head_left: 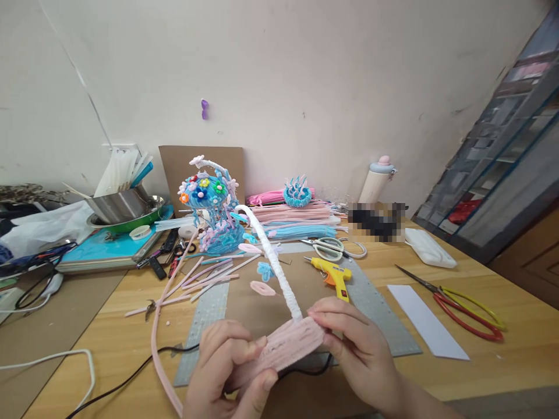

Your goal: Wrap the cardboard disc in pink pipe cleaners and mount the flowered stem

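1. The left hand is clamped on the near-left part of the pink base, thumb below, fingers over it.
2. The right hand pinches the base's right end, thumb and fingers together on it.
3. The base sits between the two hands, tilted, its right end higher. From its far edge the white stem rises toward 11 o'clock and bends over at the top.
4. The step in hand looks like pressing or shaping the base around the stem's foot; the next move seems to call for even finger pressure without tipping the stem.
5. From the base, the blue flower and pink loop are near at 11 o'clock; the glue gun lies at 1, the white card at 3, the blue model farther off at 11.
6. The base's underside and left end are hidden, as is how the stem joins it. A pixelated patch at 1 o'clock is unreadable; the bottom edge cuts off the left wrist.
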Demonstrator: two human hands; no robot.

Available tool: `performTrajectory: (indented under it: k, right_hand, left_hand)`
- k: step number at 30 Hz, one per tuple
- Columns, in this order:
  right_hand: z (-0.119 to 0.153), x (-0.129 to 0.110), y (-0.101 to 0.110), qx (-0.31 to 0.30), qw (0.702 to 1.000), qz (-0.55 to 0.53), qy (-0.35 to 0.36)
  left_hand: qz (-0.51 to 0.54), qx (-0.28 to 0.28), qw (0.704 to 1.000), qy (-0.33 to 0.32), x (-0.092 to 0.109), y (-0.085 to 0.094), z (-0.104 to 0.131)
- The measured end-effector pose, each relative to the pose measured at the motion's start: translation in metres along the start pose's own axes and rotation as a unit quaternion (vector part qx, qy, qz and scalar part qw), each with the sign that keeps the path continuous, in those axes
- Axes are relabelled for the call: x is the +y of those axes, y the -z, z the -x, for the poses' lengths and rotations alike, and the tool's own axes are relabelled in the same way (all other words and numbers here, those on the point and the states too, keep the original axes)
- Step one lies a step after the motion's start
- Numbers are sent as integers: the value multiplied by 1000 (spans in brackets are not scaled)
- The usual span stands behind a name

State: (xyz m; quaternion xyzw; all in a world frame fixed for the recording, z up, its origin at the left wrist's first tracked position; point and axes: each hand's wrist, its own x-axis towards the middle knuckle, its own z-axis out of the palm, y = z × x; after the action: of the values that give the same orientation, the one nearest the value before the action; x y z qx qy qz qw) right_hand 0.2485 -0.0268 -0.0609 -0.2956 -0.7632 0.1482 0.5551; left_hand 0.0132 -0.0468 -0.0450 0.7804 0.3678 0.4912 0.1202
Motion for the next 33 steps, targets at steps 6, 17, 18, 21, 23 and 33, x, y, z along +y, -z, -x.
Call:
performTrajectory:
  k: [6,17,18,21,23,33]
  right_hand:
    - [-2,-6,2,13,993,98,66]
    - [-6,-5,-2,74,968,165,171]
    - [-6,-4,-3,79,969,161,171]
    - [-4,-3,-6,96,972,145,160]
    - [-3,-2,-7,97,974,139,148]
    - [-13,-10,-6,82,972,163,152]
  left_hand:
    - [-4,1,1000,11,1,0,-2]
    - [-21,5,1000,-21,2,0,-2]
    - [-22,6,999,-24,2,0,-3]
    - [-26,0,999,-27,4,-1,-3]
    - [-28,4,999,-32,4,-1,-3]
    - [-45,11,998,-37,4,-2,-7]
